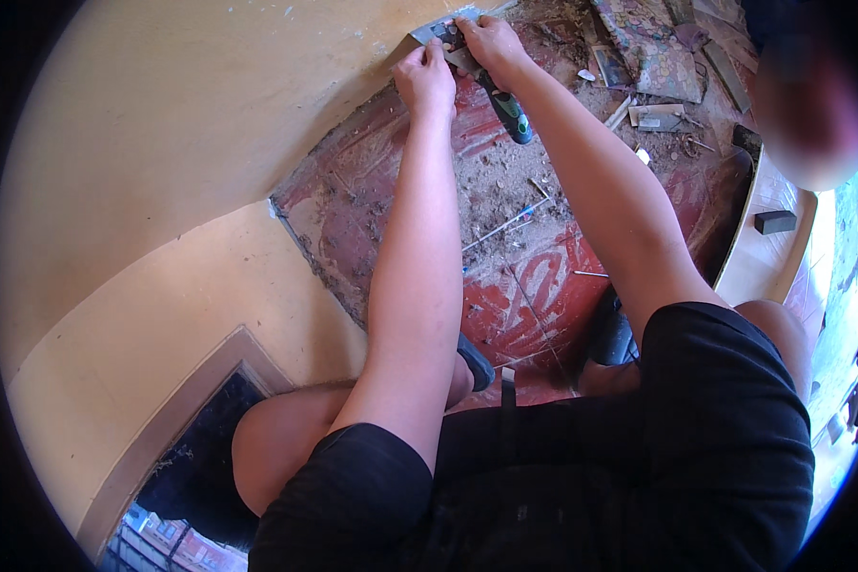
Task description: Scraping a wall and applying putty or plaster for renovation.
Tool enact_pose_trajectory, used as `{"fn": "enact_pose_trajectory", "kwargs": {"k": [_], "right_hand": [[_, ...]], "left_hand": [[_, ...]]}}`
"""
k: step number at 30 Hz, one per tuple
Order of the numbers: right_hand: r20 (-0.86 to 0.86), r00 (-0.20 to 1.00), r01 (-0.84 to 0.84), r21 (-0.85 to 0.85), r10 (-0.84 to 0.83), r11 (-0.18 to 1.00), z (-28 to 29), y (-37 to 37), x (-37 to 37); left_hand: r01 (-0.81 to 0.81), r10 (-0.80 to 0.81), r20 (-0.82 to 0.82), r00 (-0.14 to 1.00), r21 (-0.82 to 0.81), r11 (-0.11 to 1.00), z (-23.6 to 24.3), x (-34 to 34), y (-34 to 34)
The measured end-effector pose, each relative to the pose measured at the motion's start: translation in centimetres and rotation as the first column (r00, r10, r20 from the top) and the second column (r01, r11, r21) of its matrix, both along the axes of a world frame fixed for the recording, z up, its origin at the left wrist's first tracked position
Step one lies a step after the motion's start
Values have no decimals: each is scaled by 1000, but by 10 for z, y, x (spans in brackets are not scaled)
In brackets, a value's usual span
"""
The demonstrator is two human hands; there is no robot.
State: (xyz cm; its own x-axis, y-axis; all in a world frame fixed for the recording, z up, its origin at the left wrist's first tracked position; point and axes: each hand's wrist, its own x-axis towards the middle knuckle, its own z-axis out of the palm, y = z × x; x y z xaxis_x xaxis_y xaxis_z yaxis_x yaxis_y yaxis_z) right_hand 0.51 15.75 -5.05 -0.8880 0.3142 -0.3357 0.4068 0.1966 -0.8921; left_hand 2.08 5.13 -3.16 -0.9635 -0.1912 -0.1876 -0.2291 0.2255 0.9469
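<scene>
At the foot of the cream wall [153,124], my left hand [427,76] has fingertips closed on a grey flat metal piece, apparently the blade of a scraper [511,116] with a green and black handle. My right hand [494,52] is closed at the top of the same metal, above the handle, which hangs free below the fingers. Whether the metal at the wall is one piece or two I cannot tell. The red tiled floor [543,305] beneath is strewn with grey dust and debris.
Patterned scraps [658,67] and broken pieces [656,119] lie at upper right. A dark block [774,221] rests on a pale ledge [753,267]. A blurred person [772,38] is at the far upper right. A brown-framed opening [176,419] is at lower left.
</scene>
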Motion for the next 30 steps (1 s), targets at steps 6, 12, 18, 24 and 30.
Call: {"fn": "enact_pose_trajectory", "kwargs": {"k": [6, 12, 18, 24, 30], "right_hand": [[-4, 1000, 1, -49, -1, 999, 3, 0, 0], [28, 999, 25, -96, -23, 995, 18, -3, 2], [-64, 996, 54, -72, -58, 996, -9, -7, 0], [73, 997, 3, -21, -1, 1000, -1, -16, 10], [37, 999, -12, 47, 10, 999, -1, -7, -2]], "left_hand": [[-16, 16, -66, 998, 2, 1000, -14, -5, -4], [-21, 5, -122, 992, -126, 992, 1, -4, -4], [15, -23, -97, 995, -84, 996, -9, -2, -9], [-27, 10, 93, 996, 187, 982, -7, 12, -13], [-36, 35, 79, 996, 8, 999, 18, 7, -1]]}}
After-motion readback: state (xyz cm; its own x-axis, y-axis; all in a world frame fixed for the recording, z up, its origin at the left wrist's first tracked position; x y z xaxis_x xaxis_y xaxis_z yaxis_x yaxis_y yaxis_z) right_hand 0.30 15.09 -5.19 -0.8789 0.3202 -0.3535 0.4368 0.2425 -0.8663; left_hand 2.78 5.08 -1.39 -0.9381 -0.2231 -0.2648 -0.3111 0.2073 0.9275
